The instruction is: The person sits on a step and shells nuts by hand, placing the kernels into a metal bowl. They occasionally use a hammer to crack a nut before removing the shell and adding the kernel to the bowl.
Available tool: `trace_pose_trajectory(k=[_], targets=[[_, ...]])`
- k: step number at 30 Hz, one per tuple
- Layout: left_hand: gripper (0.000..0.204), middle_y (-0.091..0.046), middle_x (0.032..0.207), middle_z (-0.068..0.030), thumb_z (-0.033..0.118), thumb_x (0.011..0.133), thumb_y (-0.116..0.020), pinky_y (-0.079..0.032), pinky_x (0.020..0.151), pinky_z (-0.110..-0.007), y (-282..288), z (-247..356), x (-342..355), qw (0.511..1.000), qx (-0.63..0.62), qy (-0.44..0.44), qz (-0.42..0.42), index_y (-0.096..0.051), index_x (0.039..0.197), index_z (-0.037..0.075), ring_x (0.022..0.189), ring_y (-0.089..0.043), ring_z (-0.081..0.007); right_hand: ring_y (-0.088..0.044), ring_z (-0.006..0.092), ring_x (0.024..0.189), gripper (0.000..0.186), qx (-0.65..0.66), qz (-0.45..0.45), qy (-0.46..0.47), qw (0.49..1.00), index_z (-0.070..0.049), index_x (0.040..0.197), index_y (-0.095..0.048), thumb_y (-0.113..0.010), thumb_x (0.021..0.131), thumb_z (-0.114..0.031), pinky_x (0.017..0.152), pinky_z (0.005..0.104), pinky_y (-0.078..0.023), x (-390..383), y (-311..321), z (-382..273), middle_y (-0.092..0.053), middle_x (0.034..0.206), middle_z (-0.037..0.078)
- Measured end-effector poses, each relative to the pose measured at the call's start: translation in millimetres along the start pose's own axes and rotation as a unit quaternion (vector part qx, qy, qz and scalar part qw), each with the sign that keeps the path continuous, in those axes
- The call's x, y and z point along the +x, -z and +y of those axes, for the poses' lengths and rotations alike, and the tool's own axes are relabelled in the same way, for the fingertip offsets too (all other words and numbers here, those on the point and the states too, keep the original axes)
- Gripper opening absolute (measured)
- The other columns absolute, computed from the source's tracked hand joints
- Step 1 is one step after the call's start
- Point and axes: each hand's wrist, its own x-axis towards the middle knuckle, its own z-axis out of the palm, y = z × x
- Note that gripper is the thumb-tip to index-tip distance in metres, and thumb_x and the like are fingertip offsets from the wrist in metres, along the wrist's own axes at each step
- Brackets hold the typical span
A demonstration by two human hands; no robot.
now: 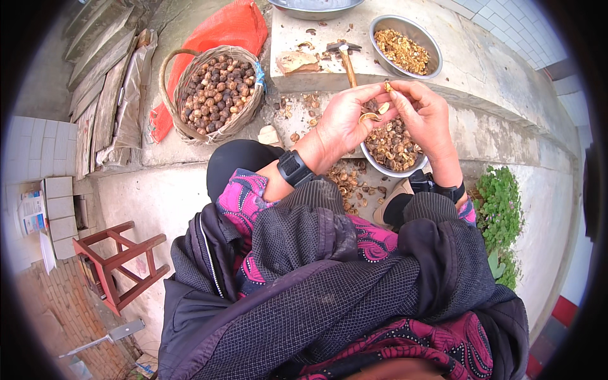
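Note:
Above a metal bowl of cracked shells (392, 152), my left hand (345, 120) cradles walnut shell pieces (370, 118), its fingertips raised toward the other hand. My right hand (421, 114) pinches a small walnut piece (387, 87) between thumb and fingers, close to my left fingertips. A pale kernel piece (383, 107) shows between the hands. Behind them a hammer (345, 58) with a wooden handle rests on the concrete step (297, 82). At the upper right of the step stands a bowl of kernels (401, 49).
A wicker basket of walnuts (215, 95) sits on a red sack (237, 25). Another metal basin (315, 7) is at the top. Shell litter (351, 187) lies by my feet. A red wooden stool (120, 266), stacked boards (88, 126) and a green plant (500, 215) are at the sides.

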Motion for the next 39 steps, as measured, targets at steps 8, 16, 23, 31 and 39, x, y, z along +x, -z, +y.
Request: trace_pose_trajectory(k=[8, 16, 23, 31, 39], targets=[[0.018, -0.068, 0.099, -0.0083, 0.012, 0.095, -0.064, -0.051, 0.08, -0.031, 3.6, -3.4, -2.6, 0.991, 0.118, -0.052, 0.042, -0.067, 0.107, -0.001, 0.097, -0.064, -0.0169, -0.07, 0.0126, 0.084, 0.016, -0.002, -0.007, -0.019, 1.0, 0.004, 0.108, -0.067, -0.062, 0.095, -0.002, 0.073, 0.0251, -0.057, -3.5, -9.6, 6.5, -0.071, 0.094, 0.008], [0.017, -0.071, 0.096, -0.0089, 0.012, 0.095, -0.065, -0.048, 0.069, -0.025, 5.4, -6.3, 1.1, 0.976, 0.191, -0.092, 0.056, -0.068, 0.105, -0.001, 0.083, -0.066, -0.0147, -0.069, 0.0103, 0.079, 0.015, 0.045, -0.002, -0.057, 0.997, 0.003, 0.108, -0.068, -0.061, 0.096, -0.005, 0.069, 0.0231, -0.056, -3.5, -13.1, 8.5, -0.072, 0.09, 0.005], [0.016, -0.071, 0.088, -0.0098, 0.011, 0.096, -0.062, -0.047, 0.064, -0.021, 4.5, -8.4, 3.3, 0.963, 0.234, -0.121, 0.052, -0.067, 0.105, -0.002, 0.07, -0.059, -0.0107, -0.058, 0.0046, 0.061, 0.019, 0.07, 0.021, -0.089, 0.993, 0.003, 0.109, -0.069, -0.061, 0.097, -0.008, 0.054, 0.0189, -0.048, -4.2, -12.7, 9.2, -0.071, 0.085, 0.004], [0.02, -0.069, 0.1, -0.0126, 0.011, 0.099, -0.057, -0.047, 0.068, -0.023, 4.9, -6.7, 3.3, 0.973, 0.192, -0.127, -0.002, -0.065, 0.11, -0.004, 0.079, -0.062, -0.0132, -0.059, 0.0069, 0.061, 0.019, 0.252, 0.018, -0.141, 0.957, 0.003, 0.106, -0.069, -0.06, 0.097, -0.011, 0.055, 0.0215, -0.05, 1.6, -3.6, 12.0, -0.068, 0.08, 0.004], [0.02, -0.069, 0.1, -0.0119, 0.01, 0.1, -0.055, -0.048, 0.07, -0.027, 2.6, 0.4, -1.2, 0.985, 0.147, -0.095, -0.002, -0.064, 0.112, -0.003, 0.082, -0.063, -0.016, -0.053, 0.0075, 0.061, 0.024, 0.359, -0.001, -0.202, 0.911, 0.005, 0.109, -0.066, -0.055, 0.099, -0.015, 0.052, 0.0221, -0.044, 4.7, 4.0, 8.1, -0.066, 0.083, 0.005]])
